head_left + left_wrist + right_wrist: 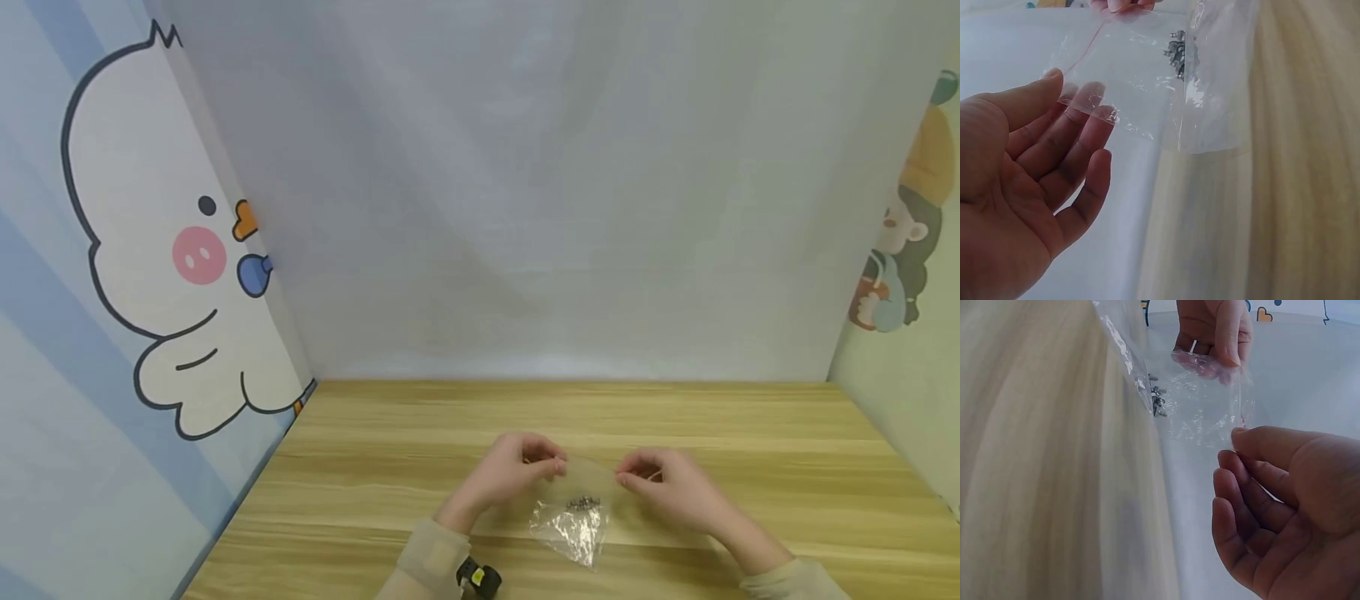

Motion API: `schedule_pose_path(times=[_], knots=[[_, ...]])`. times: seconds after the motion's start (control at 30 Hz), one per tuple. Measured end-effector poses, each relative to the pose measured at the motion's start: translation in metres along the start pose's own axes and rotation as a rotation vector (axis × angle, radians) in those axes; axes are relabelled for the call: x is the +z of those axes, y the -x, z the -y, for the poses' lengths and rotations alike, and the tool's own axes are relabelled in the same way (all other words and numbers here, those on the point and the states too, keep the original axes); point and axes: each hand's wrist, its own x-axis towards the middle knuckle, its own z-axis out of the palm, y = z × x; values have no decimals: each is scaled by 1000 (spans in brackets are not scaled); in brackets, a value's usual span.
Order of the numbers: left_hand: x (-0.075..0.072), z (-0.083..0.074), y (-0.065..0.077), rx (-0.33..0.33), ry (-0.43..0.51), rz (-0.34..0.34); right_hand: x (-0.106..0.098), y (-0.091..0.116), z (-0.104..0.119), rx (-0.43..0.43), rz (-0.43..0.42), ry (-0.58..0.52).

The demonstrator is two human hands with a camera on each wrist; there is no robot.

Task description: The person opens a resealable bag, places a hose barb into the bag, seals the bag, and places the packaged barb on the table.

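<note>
A clear plastic zip bag hangs between both hands above the table, with a red line along its top edge in the left wrist view. Inside lies a small cluster of metal screws, also visible as screws in the right wrist view. My left hand pinches one top corner of the bag between thumb and fingers. The opposite top corner is pinched by my right hand. Whether the bag's mouth is sealed I cannot tell.
The wood-grain table stretches beneath the hands. A pale curtain hangs behind it, and printed cartoon panels stand at the sides. A black strap with a small device is by the left wrist.
</note>
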Motion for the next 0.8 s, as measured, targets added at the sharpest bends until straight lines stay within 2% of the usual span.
schedule_pose_path(times=[0.23,0.47,0.63,0.8], knots=[[-7,-13,1,50,61,-19,-8,0,12,-7,-84,-76],[-12,-30,3,128,95,-76,-13,2,27,23,-162,-155],[-13,-39,5,158,132,-114,-18,2,35,58,-197,-149],[-15,-42,4,187,161,-153,-17,0,37,79,-235,-137]])
